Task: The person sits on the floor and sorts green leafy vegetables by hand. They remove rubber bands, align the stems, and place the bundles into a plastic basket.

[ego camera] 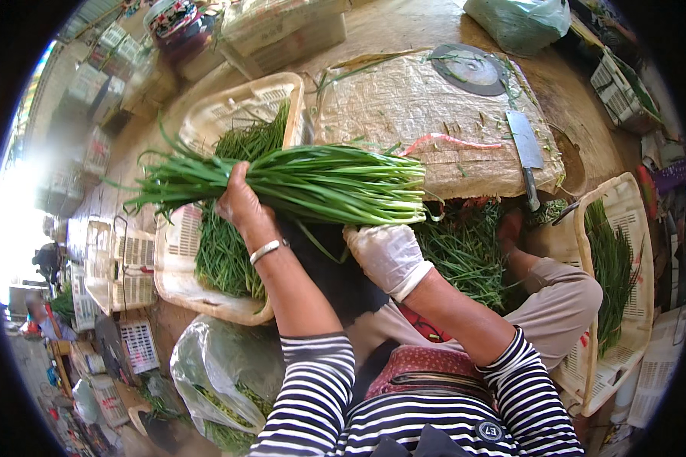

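Observation:
A thick bundle of garlic chives lies crosswise in front of me, its pale cut ends to the right. My left hand, with a silver bracelet at the wrist, grips it near the leafy end. Just under the pale ends is my right hand, in a whitish glove with the fingers curled. Whether those fingers hold anything is hidden. Beyond the bundle, a block wrapped in woven sacking bears a cleaver with a dark handle, a red-and-white strip and a round grey disc.
A plastic crate of chives stands at my left, and another crate at my right. Loose green leaves are heaped by my bent leg. A clear plastic bag holds greens at lower left. Stacked boxes stand at the back.

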The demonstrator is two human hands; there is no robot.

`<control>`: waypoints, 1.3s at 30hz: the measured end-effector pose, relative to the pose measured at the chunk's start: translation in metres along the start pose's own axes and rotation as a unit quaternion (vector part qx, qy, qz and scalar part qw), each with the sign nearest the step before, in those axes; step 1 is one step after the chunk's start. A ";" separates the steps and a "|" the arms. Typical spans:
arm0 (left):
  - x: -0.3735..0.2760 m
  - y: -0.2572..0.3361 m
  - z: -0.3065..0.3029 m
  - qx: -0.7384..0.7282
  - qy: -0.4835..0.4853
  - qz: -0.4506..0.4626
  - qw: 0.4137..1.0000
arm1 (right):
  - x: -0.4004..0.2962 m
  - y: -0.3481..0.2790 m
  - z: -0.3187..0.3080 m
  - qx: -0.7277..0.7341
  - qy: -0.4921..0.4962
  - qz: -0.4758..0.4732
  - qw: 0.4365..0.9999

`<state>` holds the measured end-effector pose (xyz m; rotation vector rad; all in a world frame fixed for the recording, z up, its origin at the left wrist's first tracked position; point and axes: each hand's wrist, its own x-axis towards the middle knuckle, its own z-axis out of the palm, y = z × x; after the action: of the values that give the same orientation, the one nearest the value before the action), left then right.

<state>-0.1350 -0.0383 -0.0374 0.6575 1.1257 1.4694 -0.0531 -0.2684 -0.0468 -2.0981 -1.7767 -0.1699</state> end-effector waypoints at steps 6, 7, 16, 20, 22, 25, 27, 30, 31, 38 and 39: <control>0.006 0.012 -0.023 -0.030 -0.096 -0.052 0.994 | -0.085 0.061 0.006 0.097 0.007 0.022 0.995; 0.005 0.016 -0.027 -0.049 -0.126 -0.077 0.988 | -0.112 0.078 0.006 0.062 -0.099 0.102 0.988; -0.003 0.018 -0.049 -0.247 -0.331 -0.014 0.911 | -0.061 0.067 -0.025 0.579 0.070 0.314 0.749; 0.009 0.008 -0.046 -0.260 -0.389 0.006 0.884 | -0.055 0.036 0.050 0.506 0.085 0.230 0.827; 0.012 0.011 -0.057 -0.274 -0.397 0.028 0.876 | -0.058 0.024 0.038 0.596 0.099 0.318 0.730; 0.010 0.020 -0.067 -0.262 -0.384 0.061 0.883 | -0.090 0.053 0.029 0.557 0.064 0.386 0.733; 0.012 0.021 -0.069 -0.270 -0.377 0.077 0.883 | -0.122 0.089 0.036 0.540 0.054 0.426 0.724; 0.004 0.021 -0.066 -0.304 -0.369 0.065 0.876 | -0.149 0.125 0.017 0.210 -0.241 0.454 0.832; 0.000 0.020 -0.063 -0.312 -0.379 0.070 0.868 | -0.153 0.122 0.011 0.159 -0.236 0.439 0.852; -0.014 0.009 -0.047 -0.345 -0.427 0.093 0.831 | -0.051 0.049 -0.004 0.731 -0.105 0.304 0.601; -0.016 0.006 -0.043 -0.344 -0.432 0.087 0.829 | -0.044 0.044 0.010 0.745 -0.086 0.316 0.581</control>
<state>-0.1711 -0.0656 -0.0461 0.7776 -0.1837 1.3486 -0.0201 -0.3112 -0.0799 -1.1347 -0.4419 1.2845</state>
